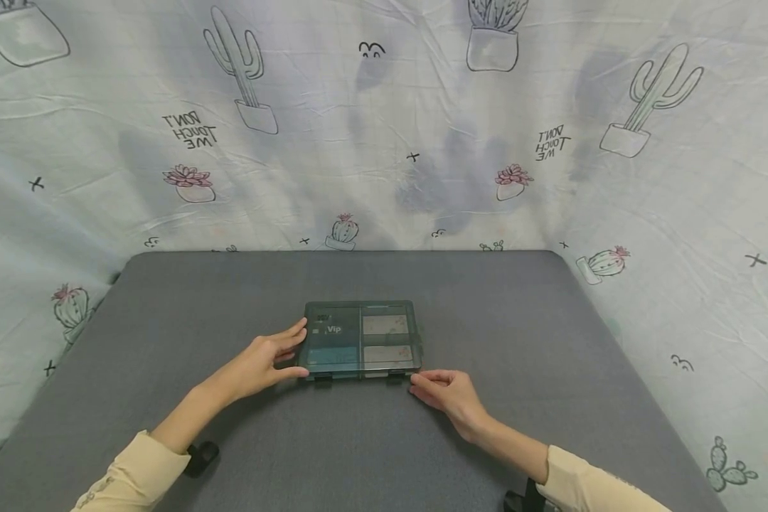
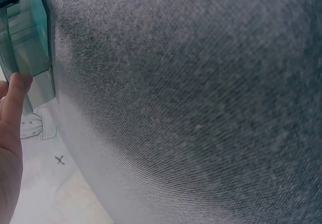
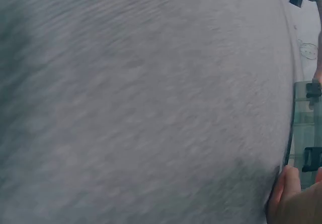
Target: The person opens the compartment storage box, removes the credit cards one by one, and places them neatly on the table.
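The translucent teal box [image 1: 361,340] in front of you lies flat, near the middle of the grey table [image 1: 499,306], with its long side toward you. Through its top you see a wide section on the left, with white "Vip" lettering [image 1: 334,329] and a blue piece [image 1: 333,356] nearer you. On the right, two smaller compartments sit one behind the other, each showing a pale card [image 1: 385,325]. Two black latches [image 1: 323,383] are set along the near edge.

Your left hand [image 1: 261,361] touches the box's left end, its fingers extended and spread from the thumb, which reaches the near left corner. Your right hand [image 1: 453,398] is at the near right corner, just beside the right latch, its fingers bent and close to the thumb. The right wrist view cuts that hand off, so you cannot tell whether it pinches the edge or merely touches it.

Cream sleeves [image 1: 144,466] end at your forearms, with a black device [image 1: 203,459] by each cuff. Beyond the table, a pale cloth [image 1: 384,107] printed with potted cacti and mirrored lettering hangs behind and along both sides.
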`<state>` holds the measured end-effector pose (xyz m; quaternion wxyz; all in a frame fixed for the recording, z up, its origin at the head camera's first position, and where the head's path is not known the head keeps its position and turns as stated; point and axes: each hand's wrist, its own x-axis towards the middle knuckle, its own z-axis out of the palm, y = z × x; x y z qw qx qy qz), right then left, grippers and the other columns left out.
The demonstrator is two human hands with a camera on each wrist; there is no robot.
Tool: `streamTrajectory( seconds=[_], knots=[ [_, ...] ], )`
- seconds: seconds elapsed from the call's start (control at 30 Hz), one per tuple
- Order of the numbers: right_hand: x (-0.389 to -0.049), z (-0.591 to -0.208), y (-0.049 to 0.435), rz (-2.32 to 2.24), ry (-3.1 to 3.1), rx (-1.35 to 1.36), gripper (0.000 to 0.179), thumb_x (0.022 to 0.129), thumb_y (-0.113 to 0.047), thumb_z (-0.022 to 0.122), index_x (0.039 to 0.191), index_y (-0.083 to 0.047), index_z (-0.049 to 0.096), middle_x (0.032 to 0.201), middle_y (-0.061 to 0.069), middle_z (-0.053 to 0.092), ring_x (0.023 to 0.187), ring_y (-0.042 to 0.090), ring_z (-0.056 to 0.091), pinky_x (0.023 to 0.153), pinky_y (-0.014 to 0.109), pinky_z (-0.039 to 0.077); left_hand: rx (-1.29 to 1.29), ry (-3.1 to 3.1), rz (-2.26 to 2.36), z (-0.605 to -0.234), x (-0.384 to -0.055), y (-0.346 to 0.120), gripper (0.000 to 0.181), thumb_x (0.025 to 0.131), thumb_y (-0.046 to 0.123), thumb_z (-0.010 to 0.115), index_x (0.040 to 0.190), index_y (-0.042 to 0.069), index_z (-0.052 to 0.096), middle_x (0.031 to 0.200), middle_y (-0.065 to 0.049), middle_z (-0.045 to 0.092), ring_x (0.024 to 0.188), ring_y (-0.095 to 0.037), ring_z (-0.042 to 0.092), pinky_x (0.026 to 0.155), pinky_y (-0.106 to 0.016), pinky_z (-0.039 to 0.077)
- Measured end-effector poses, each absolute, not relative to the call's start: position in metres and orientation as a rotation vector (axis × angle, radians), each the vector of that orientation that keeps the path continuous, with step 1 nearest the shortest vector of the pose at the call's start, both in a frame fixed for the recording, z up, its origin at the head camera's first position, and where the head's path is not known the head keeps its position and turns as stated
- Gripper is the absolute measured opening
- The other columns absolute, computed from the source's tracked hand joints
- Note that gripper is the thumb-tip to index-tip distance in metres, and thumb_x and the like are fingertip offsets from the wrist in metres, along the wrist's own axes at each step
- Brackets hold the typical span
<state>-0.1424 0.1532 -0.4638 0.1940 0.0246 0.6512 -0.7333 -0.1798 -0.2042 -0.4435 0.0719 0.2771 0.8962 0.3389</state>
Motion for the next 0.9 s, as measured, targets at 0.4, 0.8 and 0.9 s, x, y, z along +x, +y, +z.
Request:
streamTrajectory(
  seconds=[0.4,0.8,0.9],
  knots=[
    [-0.148,-0.453,0.132,-2.031,1.604,0.102,0.044,0.095,-0.012,0.062,0.119,0.024,0.051,0.13,0.033,0.049,0.102,0.027,0.066,0.094,0.032,0.051,0.817,2.666,1.044,-0.439,-0.179,-0.204,0.079,0.084,0.027,0.074,0.143,-0.009,0.035,0.153,-0.022,0.023,0.115,-0.031,0.058,0.089,-0.027,0.053],
    [-0.157,-0.446,0.129,-2.06,1.431,0.293,0.039,0.095,-0.008,0.061,0.119,0.022,0.052,0.143,0.036,0.032,0.108,0.027,0.064,0.095,0.027,0.049,0.854,2.665,1.042,-0.437,-0.183,-0.204,0.079,0.083,0.026,0.075,0.141,-0.011,0.037,0.15,-0.026,0.027,0.11,-0.032,0.061,0.086,-0.03,0.055],
    [-0.156,-0.443,0.127,-2.075,1.397,0.316,0.035,0.096,-0.002,0.057,0.121,0.021,0.051,0.147,0.033,0.028,0.11,0.025,0.063,0.095,0.024,0.049,0.823,2.66,1.052,-0.437,-0.183,-0.204,0.08,0.082,0.027,0.076,0.142,-0.01,0.036,0.151,-0.025,0.026,0.111,-0.031,0.06,0.087,-0.029,0.055]
  ],
)
